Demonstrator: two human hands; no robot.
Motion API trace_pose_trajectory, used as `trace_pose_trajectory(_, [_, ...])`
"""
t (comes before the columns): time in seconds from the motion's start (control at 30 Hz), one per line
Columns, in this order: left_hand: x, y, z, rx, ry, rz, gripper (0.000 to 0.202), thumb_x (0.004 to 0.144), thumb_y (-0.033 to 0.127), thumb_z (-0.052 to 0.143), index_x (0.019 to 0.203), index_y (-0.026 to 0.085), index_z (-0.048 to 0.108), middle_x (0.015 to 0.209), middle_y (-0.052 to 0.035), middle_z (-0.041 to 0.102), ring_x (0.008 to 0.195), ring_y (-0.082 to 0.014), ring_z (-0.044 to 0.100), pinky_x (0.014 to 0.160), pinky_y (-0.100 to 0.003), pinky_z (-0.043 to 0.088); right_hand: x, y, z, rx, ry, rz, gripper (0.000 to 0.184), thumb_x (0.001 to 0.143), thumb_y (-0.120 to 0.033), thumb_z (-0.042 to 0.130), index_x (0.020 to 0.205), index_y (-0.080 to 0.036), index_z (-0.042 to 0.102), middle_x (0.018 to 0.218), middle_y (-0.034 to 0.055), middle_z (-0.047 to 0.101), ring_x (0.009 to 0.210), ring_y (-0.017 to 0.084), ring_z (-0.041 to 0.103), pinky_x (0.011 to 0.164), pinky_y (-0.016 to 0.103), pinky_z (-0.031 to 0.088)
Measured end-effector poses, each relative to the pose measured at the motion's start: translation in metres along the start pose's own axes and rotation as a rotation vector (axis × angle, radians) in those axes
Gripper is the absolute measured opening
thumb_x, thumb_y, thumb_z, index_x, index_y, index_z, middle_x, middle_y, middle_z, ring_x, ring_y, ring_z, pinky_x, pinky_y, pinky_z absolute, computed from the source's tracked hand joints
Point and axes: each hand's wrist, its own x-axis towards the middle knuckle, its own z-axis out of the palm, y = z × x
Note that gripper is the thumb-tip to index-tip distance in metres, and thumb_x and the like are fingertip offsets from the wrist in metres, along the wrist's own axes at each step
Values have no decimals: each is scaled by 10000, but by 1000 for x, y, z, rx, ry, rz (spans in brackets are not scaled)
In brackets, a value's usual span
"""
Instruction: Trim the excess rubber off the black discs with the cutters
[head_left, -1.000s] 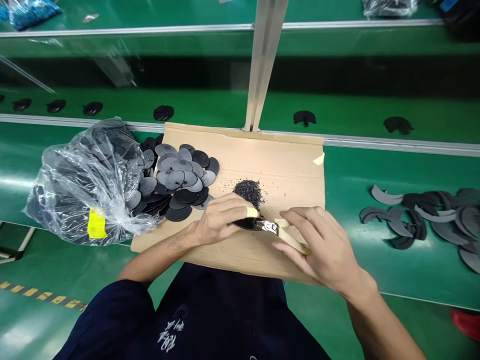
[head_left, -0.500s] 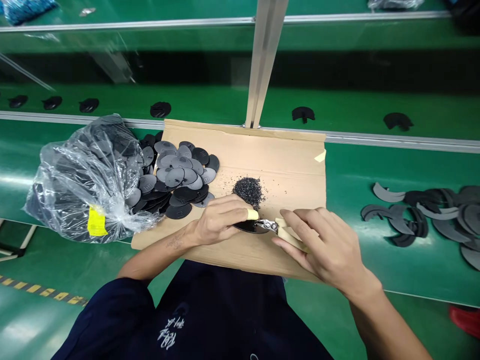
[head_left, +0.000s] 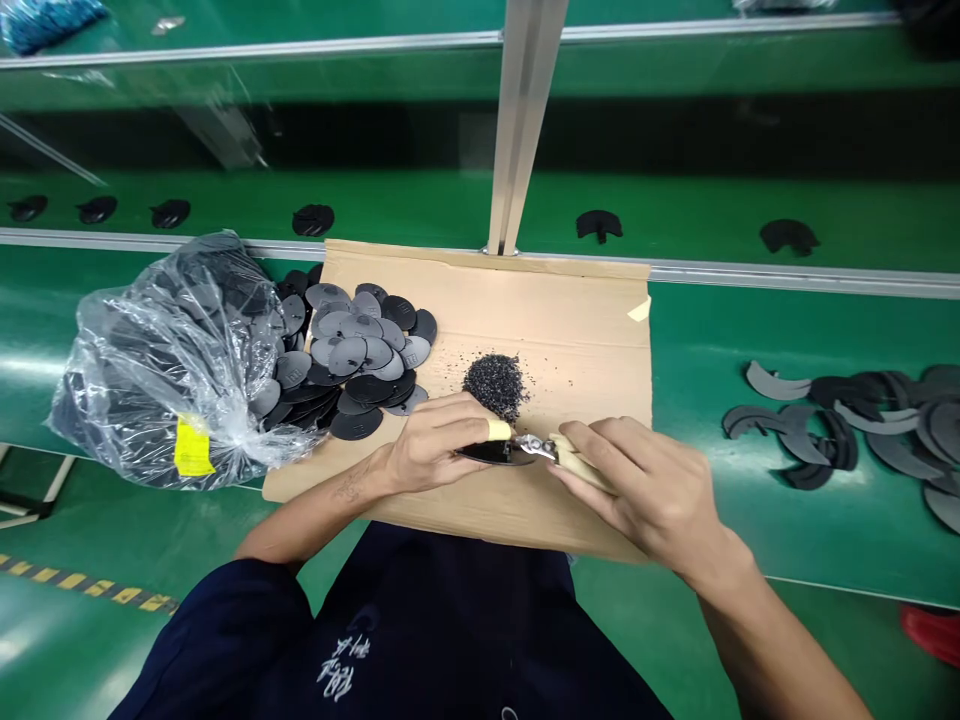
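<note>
My left hand [head_left: 439,440] pinches a black oval plastic disc [head_left: 491,453] low over a brown cardboard sheet [head_left: 570,330]; its forefinger wears a tan finger cot. My right hand [head_left: 645,490] is closed round the taped handles of small metal cutters [head_left: 541,447], whose jaws touch the disc's edge. Just beyond the hands lies a small heap of black trimmings [head_left: 495,382]. A pile of grey and black discs [head_left: 360,350] covers the cardboard's left part.
A clear plastic bag [head_left: 172,360] of discs with a yellow label sits at the left. Curved grey offcuts [head_left: 847,425] lie on the green bench at the right. Single black parts [head_left: 598,225] ride the conveyor beyond a metal rail. An aluminium post [head_left: 521,120] rises behind the cardboard.
The hands stay at the same spot; the right hand has tightened round the cutter handles and the jaws sit closer on the disc. The conveyor parts have drifted slightly left.
</note>
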Motion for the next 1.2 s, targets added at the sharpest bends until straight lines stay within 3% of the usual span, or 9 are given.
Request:
trace_pose_trajectory(0.2, [-2,-13,3,236,-113,76,181,1015,314,604,1068,163,688,879,-68,726,797,-165,664,740,-301,556,1,10,10,41,-116,149,288,1069,-390,514,1147,-143,639,894,93,704,750,221,631,642,333,470])
trace_pose_trajectory(0.33, [-2,-20,4,194,-64,-25,167,962,313,691,1034,162,689,802,-47,704,804,-175,649,754,-306,543,-1,13,11,334,-176,305,249,1039,-378,573,1195,-194,637,1010,96,719,856,240,673,733,354,531])
trace_pose_trajectory(0.53, [-2,-10,16,19,-16,-139,172,940,312,723,968,148,678,804,-46,687,737,-148,601,694,-276,500,1,-8,34,820,122,518,158,940,-298,722,1051,-214,647,1010,80,728,916,236,707,783,365,584])
trace_pose_trajectory(0.63, [-2,-3,19,-50,-11,-187,179,943,314,719,973,142,679,836,-60,693,762,-152,599,715,-283,499,2,-18,47,933,212,518,93,920,-204,726,976,-210,652,929,57,724,820,206,705,712,338,575])
trace_pose_trajectory(0.77, [-1,1,10,-353,-103,-369,465,992,565,559,1041,128,710,925,-116,704,857,-188,648,770,-315,538,0,-19,51,963,288,386,170,891,-92,720,993,-212,657,907,48,714,794,189,695,680,324,565])
trace_pose_trajectory(0.83, [-1,-1,5,-537,-140,-485,462,1012,546,532,1014,125,722,935,-120,700,864,-179,669,769,-295,553,0,-18,51,955,303,329,191,888,-72,714,1006,-212,657,896,49,708,783,186,686,667,323,561])
trace_pose_trajectory(0.93, [-2,-3,5,-736,-163,-600,288,942,408,714,945,121,722,907,-89,678,795,-137,668,709,-231,549,2,-19,47,960,260,319,158,906,-84,694,1003,-203,656,866,48,700,756,180,674,639,315,550])
trace_pose_trajectory(1.1, [-7,-2,10,-910,-208,-621,287,923,396,740,923,110,710,881,-91,668,777,-137,667,681,-222,547,5,-23,40,1040,175,378,86,919,-141,701,956,-197,647,810,33,686,697,164,650,602,299,530])
trace_pose_trajectory(1.2, [-7,-6,9,-829,-186,-587,312,947,428,703,944,117,717,893,-96,676,807,-146,667,727,-243,548,4,-23,39,996,178,402,74,926,-146,690,957,-200,650,828,39,699,714,170,661,608,300,530])
